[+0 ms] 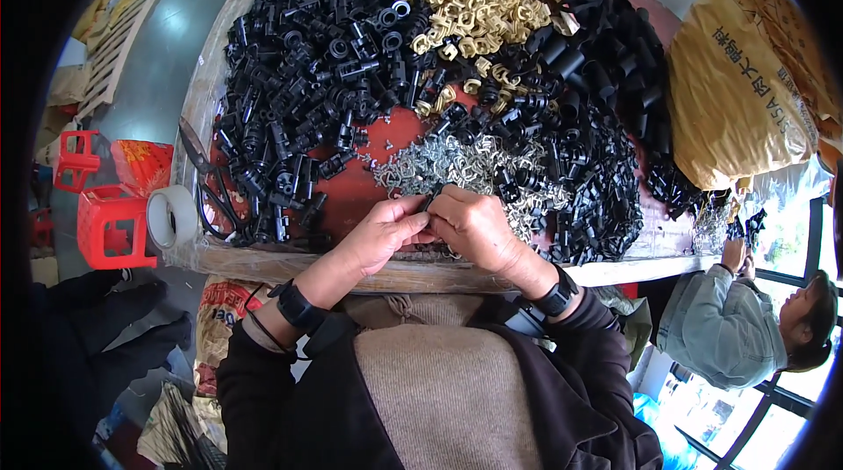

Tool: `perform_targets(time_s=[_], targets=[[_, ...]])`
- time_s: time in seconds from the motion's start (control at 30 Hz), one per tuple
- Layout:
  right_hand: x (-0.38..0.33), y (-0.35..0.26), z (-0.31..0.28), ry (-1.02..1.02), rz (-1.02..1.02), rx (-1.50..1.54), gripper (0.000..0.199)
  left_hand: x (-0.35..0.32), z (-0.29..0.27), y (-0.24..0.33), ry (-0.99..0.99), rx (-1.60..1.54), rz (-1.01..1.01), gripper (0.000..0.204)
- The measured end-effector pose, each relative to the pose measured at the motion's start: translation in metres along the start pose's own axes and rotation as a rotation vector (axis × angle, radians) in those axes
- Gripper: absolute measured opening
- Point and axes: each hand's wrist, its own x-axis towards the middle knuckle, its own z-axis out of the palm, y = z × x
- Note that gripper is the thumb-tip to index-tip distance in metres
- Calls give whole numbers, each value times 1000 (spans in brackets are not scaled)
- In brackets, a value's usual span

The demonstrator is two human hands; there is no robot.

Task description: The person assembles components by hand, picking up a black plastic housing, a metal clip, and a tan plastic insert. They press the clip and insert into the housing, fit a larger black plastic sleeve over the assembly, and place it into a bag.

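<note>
My left hand (386,231) and my right hand (477,226) meet at the front edge of the table. Both are closed, fingertips together around a small black part (428,204), mostly hidden by the fingers. Just beyond them lies a heap of small silvery metal clips (443,162). Black plastic fittings (294,101) are piled to the left and far left. At the back is a mound of brass-coloured metal pieces (474,13). More small black parts (601,198) are heaped to the right of my right hand, with short black tubes (601,75) behind.
Scissors (204,158) and a white tape roll (172,217) sit at the table's left edge. Red plastic stools (114,228) stand beyond. A large yellow-brown sack (738,92) is at the right. Another person (729,325) works at the right with hands near the table.
</note>
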Motion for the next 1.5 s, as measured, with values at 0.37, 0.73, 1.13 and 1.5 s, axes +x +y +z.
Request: perform_targets(time_s=[0.37,0.73,1.13,1.5], targets=[[4,2,-5,-35,-15,26,9,0,4,-4,20,-9,15,27],[0,-1,-3,-15,-9,24,8,-3,4,-3,-10,-59,8,25],[0,10,-15,92,6,404,6,-1,-2,8,-8,-254,-20,22],[-15,10,-27,7,-92,426,13,-4,2,6,-39,-281,-17,23]])
